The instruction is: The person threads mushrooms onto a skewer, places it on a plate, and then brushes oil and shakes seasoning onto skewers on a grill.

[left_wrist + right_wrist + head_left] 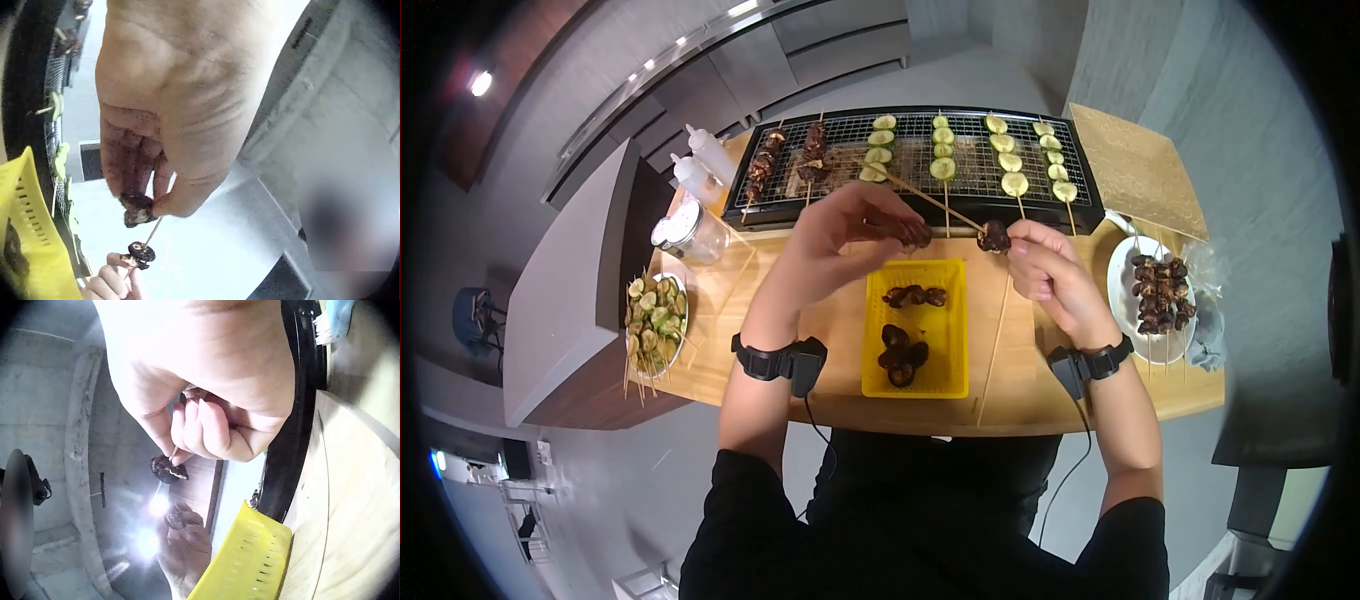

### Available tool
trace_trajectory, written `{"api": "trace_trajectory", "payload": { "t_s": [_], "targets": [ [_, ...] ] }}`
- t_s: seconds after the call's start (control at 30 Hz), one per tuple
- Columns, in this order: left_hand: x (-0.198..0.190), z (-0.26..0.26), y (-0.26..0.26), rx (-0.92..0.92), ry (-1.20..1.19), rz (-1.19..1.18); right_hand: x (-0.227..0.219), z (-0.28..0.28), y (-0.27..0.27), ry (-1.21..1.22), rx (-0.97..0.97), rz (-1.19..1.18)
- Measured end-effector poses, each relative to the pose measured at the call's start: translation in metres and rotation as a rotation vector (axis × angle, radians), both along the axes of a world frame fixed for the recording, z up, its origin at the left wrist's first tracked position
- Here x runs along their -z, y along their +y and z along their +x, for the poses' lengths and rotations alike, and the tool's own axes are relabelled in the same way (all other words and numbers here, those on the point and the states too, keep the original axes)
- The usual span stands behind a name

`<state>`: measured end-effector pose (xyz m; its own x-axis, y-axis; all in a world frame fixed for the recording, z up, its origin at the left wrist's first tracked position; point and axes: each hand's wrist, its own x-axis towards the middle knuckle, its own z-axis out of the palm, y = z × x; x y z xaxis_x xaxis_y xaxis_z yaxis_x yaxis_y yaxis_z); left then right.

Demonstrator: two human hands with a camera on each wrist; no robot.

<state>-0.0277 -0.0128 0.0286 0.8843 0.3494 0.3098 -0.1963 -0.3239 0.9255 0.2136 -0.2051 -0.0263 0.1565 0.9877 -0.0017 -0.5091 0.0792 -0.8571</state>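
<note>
My right hand point(1055, 280) grips a thin wooden skewer point(930, 200) with its fingers curled in. On that skewer, right by the fingertips, sits a dark brown mushroom point(994, 236). Between thumb and fingers my left hand point(832, 245) pinches another dark mushroom point(139, 211), held close to the skewer's free end in the left wrist view. Below both hands stands a yellow slotted basket point(867, 335), where several dark mushrooms point(902, 357) lie in two clusters.
Behind, a black grill point(1090, 215) carries skewers of green slices and dark pieces. Finished mushroom skewers point(1163, 295) lie on a white plate at right. Skewered green slices point(655, 320) fill a plate at left, near a jar point(698, 235) and squeeze bottles point(710, 155). A bare skewer point(994, 350) lies beside the basket.
</note>
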Motion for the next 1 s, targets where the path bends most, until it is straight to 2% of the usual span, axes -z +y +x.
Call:
{"api": "trace_trajectory", "payload": {
  "t_s": [0.07, 0.1, 0.2, 0.3, 0.5, 0.67, 1.0],
  "targets": [
    [0.021, 0.002, 0.017, -0.035, -0.17, -0.271, -0.001, 0.0, 0.001, 0.001, -0.004, -0.002],
    [0.026, 0.0, 0.026, -0.09, -0.195, -0.238, 0.0, 0.0, 0.001, 0.004, -0.007, -0.007],
    [0.042, -0.005, 0.04, -0.075, -0.372, -0.63, 0.001, 0.0, 0.002, -0.054, -0.013, -0.009],
    [0.053, -0.006, 0.045, -0.15, -0.446, -0.737, 0.001, -0.001, 0.003, -0.092, 0.007, -0.023],
    [0.044, -0.002, 0.035, -0.283, -0.411, -0.765, -0.001, -0.006, 0.004, -0.165, 0.045, -0.06],
    [0.063, -0.001, 0.044, -0.247, -0.429, -0.721, 0.0, -0.007, 0.004, -0.188, 0.067, -0.093],
    [0.055, 0.002, 0.037, -0.274, -0.43, -0.723, 0.0, -0.01, 0.007, -0.235, 0.079, -0.109]
  ]
}}
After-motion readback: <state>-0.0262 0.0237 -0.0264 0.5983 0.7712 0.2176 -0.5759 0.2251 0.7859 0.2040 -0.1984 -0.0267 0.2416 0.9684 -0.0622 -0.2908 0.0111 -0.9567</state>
